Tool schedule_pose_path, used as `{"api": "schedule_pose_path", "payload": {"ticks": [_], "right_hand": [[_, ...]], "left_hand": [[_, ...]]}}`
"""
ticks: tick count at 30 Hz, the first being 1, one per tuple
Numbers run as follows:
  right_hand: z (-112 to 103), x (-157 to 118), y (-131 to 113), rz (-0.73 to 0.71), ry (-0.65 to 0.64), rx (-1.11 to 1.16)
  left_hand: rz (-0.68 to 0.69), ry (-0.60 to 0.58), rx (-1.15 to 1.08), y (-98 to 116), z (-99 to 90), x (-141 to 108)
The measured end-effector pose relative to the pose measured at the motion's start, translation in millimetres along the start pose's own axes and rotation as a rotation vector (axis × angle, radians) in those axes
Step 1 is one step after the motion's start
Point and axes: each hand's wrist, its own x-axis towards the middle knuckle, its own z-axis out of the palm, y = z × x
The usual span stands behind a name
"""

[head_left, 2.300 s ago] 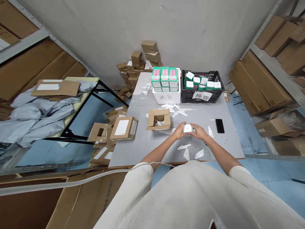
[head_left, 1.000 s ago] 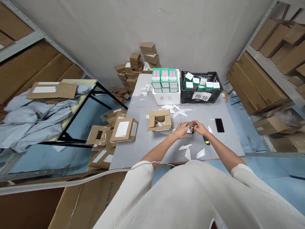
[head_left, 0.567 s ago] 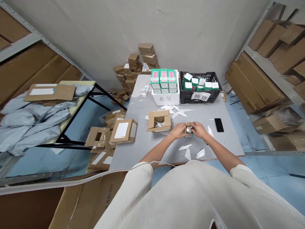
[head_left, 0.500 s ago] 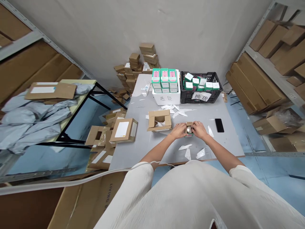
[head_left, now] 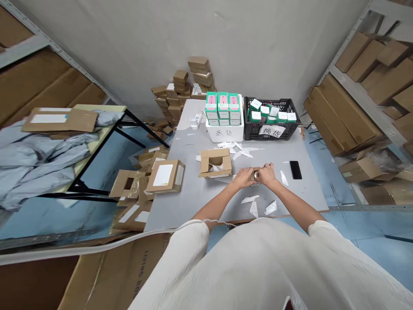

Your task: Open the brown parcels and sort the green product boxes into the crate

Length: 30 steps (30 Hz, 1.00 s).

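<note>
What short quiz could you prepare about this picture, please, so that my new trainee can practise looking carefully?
1. Choose one. Which thing lies on the table to the right of the right hand?
a) the open brown box
b) the phone
c) the white bin

2. True or false? The black crate stands to the right of the white bin, and both have green boxes in them.

3. Fill in the missing word. Both hands are at a small box, and the open brown box stands to the ____ of the left hand.

Key: 1: b; 2: true; 3: left
</note>
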Motion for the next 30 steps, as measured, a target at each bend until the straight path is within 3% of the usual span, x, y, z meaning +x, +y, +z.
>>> {"api": "schedule_pose_path", "payload": {"ticks": [4, 7, 13, 17, 25, 30], "right_hand": [[-13, 2, -14, 0.021, -0.067, -0.061], [-18, -2, -18, 0.003, -0.047, -0.056], [-22, -17, -17, -0.025, 0.117, 0.006], [-31, -26, -13, -0.047, 0.268, 0.075], [-86, -34, 9, 0.000, 0.435, 0.390], [-119, -29, 24, 0.032, 0.577, 0.600]], "left_hand": [[0.019, 0.011, 0.009, 0, 0.8, -1], [0.013, 0.034, -0.045, -3, 2.4, -5], [-0.066, 0.067, -0.139, -9, 7.2, -10], [-0.036, 0.112, -0.185, -12, 10.9, -7], [-0.085, 0.145, -0.181, -14, 12.7, -3], [-0.164, 0.089, -0.162, -2, 0.2, -8]]}}
